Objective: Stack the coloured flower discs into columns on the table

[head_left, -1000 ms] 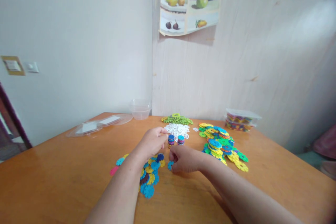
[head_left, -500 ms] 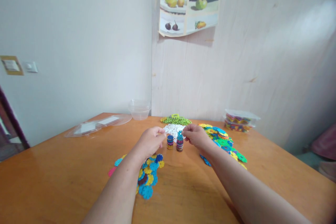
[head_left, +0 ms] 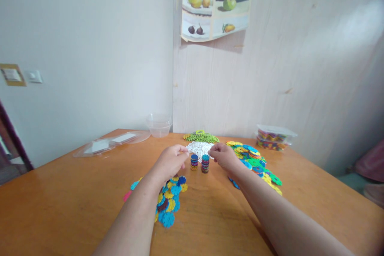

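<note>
Left hand (head_left: 171, 161) and right hand (head_left: 223, 155) flanked the stacks (head_left: 205, 164), grips unclear; setting discs (head_left: 168, 219) flat and centred seemed wisest.

Stacked discs (head_left: 205, 164) look like plastic, the table (head_left: 213, 220) smooth wood

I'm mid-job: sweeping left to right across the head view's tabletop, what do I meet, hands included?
Flat clear plastic lids with white rectangles → left hand → stack of coloured discs topped dark blue → stack topped teal → right hand → stacked clear plastic boxes.
</note>
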Tool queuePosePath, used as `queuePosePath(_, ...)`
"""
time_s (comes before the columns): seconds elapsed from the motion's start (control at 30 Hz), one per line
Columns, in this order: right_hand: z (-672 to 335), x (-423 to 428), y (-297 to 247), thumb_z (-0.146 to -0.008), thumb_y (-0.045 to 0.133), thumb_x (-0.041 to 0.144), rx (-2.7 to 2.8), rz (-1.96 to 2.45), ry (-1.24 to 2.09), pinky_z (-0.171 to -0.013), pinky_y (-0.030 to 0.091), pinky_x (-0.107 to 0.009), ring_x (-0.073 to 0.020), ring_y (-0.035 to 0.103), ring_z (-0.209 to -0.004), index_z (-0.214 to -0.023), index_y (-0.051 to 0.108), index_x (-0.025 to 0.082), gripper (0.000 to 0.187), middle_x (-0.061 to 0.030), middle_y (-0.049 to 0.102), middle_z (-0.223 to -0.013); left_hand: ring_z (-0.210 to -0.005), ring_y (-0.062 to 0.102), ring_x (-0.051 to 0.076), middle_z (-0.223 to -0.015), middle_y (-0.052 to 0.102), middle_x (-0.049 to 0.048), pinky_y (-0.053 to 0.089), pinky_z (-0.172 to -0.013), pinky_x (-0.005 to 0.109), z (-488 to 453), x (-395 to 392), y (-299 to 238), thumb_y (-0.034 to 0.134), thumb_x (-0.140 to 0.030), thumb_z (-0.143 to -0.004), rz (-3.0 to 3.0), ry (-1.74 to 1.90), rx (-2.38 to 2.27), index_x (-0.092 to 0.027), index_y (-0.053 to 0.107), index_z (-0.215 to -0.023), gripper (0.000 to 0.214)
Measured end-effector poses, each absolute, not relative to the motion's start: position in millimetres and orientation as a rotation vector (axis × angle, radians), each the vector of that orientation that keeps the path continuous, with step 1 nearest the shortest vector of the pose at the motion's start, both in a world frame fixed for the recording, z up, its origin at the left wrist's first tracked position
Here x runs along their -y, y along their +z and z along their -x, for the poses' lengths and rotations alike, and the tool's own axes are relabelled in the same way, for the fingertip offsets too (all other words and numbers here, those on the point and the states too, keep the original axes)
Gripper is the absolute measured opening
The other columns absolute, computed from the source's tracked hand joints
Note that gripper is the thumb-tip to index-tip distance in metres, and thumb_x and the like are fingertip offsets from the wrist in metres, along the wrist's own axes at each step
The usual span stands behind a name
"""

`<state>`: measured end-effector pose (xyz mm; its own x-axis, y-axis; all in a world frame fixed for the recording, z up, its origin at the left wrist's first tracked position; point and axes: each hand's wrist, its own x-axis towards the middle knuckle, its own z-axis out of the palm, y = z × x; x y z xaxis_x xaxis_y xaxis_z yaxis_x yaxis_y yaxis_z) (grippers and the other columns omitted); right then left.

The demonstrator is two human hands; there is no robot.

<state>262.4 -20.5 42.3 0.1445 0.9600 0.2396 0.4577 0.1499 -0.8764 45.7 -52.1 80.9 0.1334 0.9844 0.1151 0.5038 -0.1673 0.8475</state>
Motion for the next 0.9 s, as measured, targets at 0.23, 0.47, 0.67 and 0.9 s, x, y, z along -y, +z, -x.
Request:
queuePosePath(0.23,-255.3,32.3,51.6,-0.075,0.055,0.04,1.466,1.41,0.511,-0.054,0.035,-0.022,-0.012,0.047,-0.059,-0.076,0.057,0.018,0.022,0.0033,0.051,-0.062,-0.061,0.059,0.016,-0.058,0.061,0.0004,0.04,-0.057,0.023,-37.0,48.3,82.6,0.054,-0.038,-0.078,-1.778,1.012,-1.466,-0.015,0.065,-0.105,0.037)
queuePosePath(0.47,-225.4,59.7,53.4,-0.083,0.049,0.04,1.708,1.421,0.412,-0.055,0.032,-0.022,-0.0121,0.049,-0.061,-0.073,0.054,0.019,0.023,0.0018,0.056,-0.063,-0.067,0.062,0.016,-0.067,0.066,0.0032,0.044,-0.063,0.024,-21.8,36.8,73.7,0.055,-0.035,-0.078,-1.735,1.162,-1.525,-0.014,0.065,-0.101,0.032)
queuePosePath(0.67,-221.9,111.7,30.4,-0.086,0.048,0.036,2.004,1.559,0.293,-0.053,0.024,-0.024,-0.0116,0.049,-0.059,-0.07,0.054,0.02,0.023,0.0007,0.061,-0.065,-0.073,0.065,0.017,-0.074,0.069,0.0051,0.046,-0.067,0.024,-11.1,18.0,54.3,0.051,-0.037,-0.079,-1.767,1.177,-1.588,-0.016,0.065,-0.096,0.031)
queuePosePath(0.9,-249.4,148.9,25.3,-0.088,0.048,0.034,2.103,1.619,0.168,-0.057,0.025,-0.026,-0.0148,0.058,-0.068,-0.073,0.06,0.021,0.023,-0.0034,0.069,-0.076,-0.078,0.066,0.019,-0.083,0.071,0.0058,0.045,-0.068,0.025,-3.0,7.3,40.7,0.047,-0.042,-0.081,-1.874,1.175,-1.68,-0.017,0.066,-0.087,0.032)
